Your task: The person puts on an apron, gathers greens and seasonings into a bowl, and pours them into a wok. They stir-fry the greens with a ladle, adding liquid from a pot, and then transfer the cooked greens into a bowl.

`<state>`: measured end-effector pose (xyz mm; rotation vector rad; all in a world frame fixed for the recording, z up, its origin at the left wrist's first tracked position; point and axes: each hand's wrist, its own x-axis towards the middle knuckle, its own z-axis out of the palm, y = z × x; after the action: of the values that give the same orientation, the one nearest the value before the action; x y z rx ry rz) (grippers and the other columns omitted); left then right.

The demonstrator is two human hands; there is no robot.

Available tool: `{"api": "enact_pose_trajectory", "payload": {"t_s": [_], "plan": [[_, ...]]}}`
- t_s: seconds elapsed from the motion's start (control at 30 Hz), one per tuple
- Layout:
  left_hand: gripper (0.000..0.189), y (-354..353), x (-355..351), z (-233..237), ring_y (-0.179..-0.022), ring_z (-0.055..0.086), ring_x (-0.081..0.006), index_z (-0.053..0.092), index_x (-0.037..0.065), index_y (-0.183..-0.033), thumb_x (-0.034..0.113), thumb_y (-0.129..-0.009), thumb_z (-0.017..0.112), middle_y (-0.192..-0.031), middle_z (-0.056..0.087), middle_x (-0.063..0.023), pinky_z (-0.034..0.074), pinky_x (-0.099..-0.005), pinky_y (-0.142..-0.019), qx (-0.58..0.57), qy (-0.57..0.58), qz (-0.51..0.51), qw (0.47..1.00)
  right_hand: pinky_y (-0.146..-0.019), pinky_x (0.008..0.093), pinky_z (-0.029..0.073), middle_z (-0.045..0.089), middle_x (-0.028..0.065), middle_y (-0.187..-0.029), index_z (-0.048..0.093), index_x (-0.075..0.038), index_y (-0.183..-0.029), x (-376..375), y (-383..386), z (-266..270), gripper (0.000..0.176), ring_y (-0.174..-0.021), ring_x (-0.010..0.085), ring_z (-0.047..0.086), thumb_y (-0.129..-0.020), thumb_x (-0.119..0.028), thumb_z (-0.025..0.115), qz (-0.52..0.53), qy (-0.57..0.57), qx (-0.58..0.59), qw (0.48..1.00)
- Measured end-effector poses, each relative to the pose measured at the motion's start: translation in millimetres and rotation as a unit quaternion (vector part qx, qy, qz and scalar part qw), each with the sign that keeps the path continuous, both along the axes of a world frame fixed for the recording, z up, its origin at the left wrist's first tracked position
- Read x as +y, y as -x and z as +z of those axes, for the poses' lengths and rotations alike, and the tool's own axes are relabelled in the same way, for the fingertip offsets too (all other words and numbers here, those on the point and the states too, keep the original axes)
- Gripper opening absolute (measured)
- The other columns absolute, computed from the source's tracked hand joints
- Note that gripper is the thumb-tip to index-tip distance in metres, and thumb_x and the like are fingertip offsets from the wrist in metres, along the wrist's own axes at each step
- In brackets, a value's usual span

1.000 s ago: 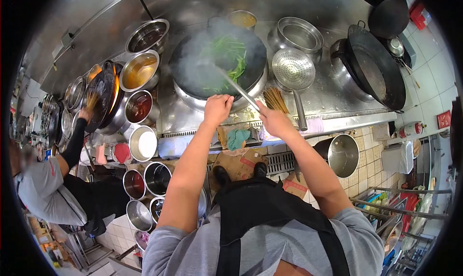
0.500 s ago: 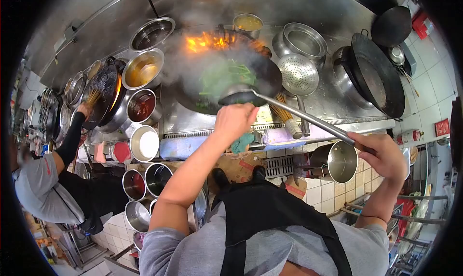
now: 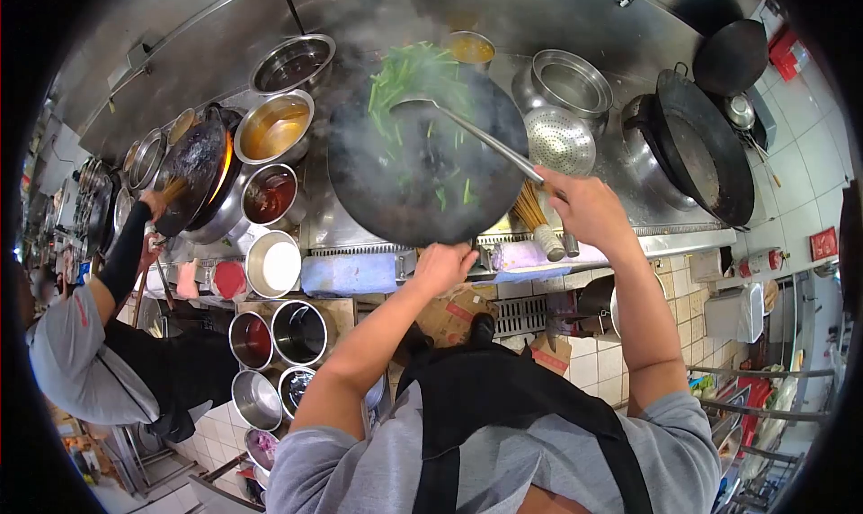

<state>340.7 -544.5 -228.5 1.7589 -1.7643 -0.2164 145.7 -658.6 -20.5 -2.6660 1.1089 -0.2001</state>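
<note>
A large black wok (image 3: pixel 395 204) is tilted toward me at the stove, with steam around it. Green cut vegetables (image 3: pixel 418 78) are bunched at its far side, and a few pieces lie lower on its surface. My left hand (image 3: pixel 443 270) is closed at the wok's near edge, gripping it there. In my right hand (image 3: pixel 589 210) is the handle of a long metal ladle (image 3: pixel 494 144), which reaches over the wok to the vegetables. The ladle's bowl is partly hidden by steam.
A perforated strainer (image 3: pixel 562 141) and a bamboo brush (image 3: pixel 544 235) are right of the wok. Left stand pots of yellow liquid (image 3: pixel 274 129) and red sauce (image 3: pixel 270 195). A co-worker (image 3: pixel 90 352) works at another wok on the far left.
The wok has come nearer and tilted, and the vegetables have moved to its far side. The flames are gone. My left hand has moved down, my right hand left and up with the ladle.
</note>
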Motion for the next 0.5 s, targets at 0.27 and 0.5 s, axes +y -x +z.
{"api": "enact_pose_trajectory", "payload": {"t_s": [0.27, 0.5], "plan": [[0.027, -35, -45, 60, -0.063, 0.060, -0.0371, 0.066, 0.008, -0.076, 0.032, -0.086, 0.060, -0.063, 0.061, -0.0156, 0.048, -0.0452, -0.058, 0.020, 0.001, -0.001, 1.000, -0.071, 0.0433, 0.047, 0.066, 0.0154, -0.088, 0.057, -0.017, -0.123, 19, 50, 64, 0.048, -0.080, 0.0364, 0.062, -0.076, -0.008, 0.061, 0.058, -0.042, 0.015, 0.997], [0.030, -26, -27, 134, -0.059, 0.060, -0.0352, 0.067, 0.007, -0.074, 0.034, -0.085, 0.061, -0.061, 0.061, -0.0158, 0.048, -0.0434, -0.056, -0.027, 0.024, -0.021, 0.999, -0.065, 0.0409, 0.046, 0.065, 0.0143, -0.081, 0.062, -0.012, -0.117, 32, 74, 110, 0.044, -0.075, 0.0353, 0.060, -0.073, -0.011, 0.066, 0.094, -0.019, 0.134, 0.986]]}}
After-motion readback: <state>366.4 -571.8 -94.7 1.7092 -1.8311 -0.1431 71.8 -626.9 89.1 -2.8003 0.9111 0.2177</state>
